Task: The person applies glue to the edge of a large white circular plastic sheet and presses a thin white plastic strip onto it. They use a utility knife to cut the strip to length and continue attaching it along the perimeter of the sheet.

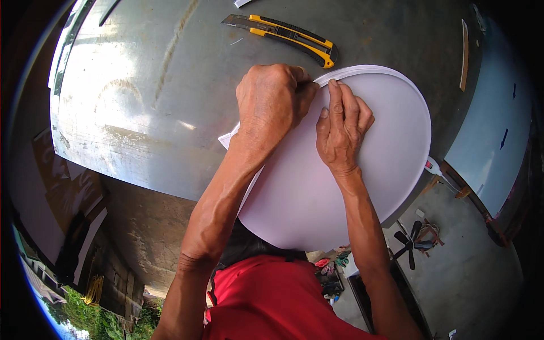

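A rounded white panel [294, 192] with a thin raised white strip [391, 71] along its edge lies on the metal table, its near part reaching over the table's edge. My left hand [272, 99] is closed in a pinch at the strip near the panel's far side; what its fingertips do is partly hidden. Close beside it, my right hand [344, 122] has curled fingers, the index fingertip pressed against the strip from the inside. A loose-looking pointed end [225, 139] of white strip sticks out left of my left forearm. Beyond my hands lies a yellow and black utility knife [283, 37], blade extended.
The shiny metal tabletop [136, 107] is scuffed. Several thin offcuts lie near its far edge. On the right stand a light blue panel [493, 124] and a narrow brown strip [464, 56]. A black fan [412, 243] sits on the floor at lower right.
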A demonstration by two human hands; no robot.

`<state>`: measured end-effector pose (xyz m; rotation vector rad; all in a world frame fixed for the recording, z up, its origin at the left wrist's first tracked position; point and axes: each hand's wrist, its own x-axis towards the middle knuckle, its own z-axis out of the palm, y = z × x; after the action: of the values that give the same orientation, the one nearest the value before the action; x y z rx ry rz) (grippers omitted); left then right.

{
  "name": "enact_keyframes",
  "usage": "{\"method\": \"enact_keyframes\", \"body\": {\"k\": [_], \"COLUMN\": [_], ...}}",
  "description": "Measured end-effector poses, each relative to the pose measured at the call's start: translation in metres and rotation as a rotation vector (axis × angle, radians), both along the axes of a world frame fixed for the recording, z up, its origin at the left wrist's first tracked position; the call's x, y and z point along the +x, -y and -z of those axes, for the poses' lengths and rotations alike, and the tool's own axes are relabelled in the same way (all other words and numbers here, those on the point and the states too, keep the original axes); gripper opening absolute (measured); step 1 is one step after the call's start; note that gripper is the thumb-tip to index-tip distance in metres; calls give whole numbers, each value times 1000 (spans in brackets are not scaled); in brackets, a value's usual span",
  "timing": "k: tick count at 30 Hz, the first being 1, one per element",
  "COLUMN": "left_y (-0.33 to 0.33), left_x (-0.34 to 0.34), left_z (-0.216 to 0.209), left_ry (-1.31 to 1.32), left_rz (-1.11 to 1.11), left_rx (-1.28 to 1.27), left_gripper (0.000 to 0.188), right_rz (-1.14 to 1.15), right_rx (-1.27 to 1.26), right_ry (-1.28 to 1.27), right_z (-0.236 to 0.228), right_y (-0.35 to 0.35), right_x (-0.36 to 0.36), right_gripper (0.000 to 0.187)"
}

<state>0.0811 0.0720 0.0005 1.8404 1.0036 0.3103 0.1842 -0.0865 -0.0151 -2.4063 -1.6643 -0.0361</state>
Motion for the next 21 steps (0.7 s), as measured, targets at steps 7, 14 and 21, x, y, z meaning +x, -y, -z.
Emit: {"method": "enact_keyframes", "body": {"k": [7, 14, 21], "left_y": [-6, -8, -8], "left_x": [4, 6, 12], "left_z": [-1, -1, 2], "left_ry": [-55, -68, -106], "left_rz": [28, 7, 33], "left_rx": [-13, -20, -27], "left_gripper": [19, 18, 21], "right_rz": [5, -5, 208], "right_rx": [15, 40, 287], "right_ry": [-10, -47, -284], "right_z": [1, -1, -16], "right_y": [1, -1, 44], "right_x": [0, -1, 7], "right_gripper": [58, 61, 55]}}
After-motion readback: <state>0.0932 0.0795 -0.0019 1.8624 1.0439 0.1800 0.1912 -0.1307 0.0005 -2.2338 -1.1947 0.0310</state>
